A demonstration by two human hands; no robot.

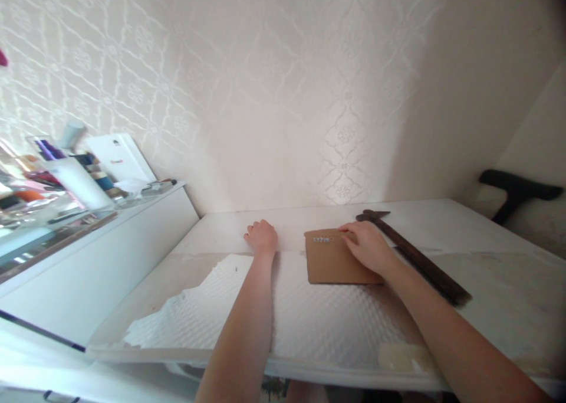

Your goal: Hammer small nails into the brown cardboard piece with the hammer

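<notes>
A brown, squarish cardboard piece (pixel 329 264) sits in the right hand (pixel 369 246).
That grip looks clamped on its right side, toward the white tabletop's (pixel 499 291) back edge; a short row of small pale pieces (pixel 321 239) is on, the visible rest bare, so it seems early. The left hand (pixel 262 236) curls near that edge; I can't tell whether it's holding anything.

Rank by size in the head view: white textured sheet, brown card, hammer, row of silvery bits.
1. white textured sheet
2. brown card and hammer, unsure which: the hammer looks longer but narrower; the right hand hides some card
3. row of silvery bits
</notes>
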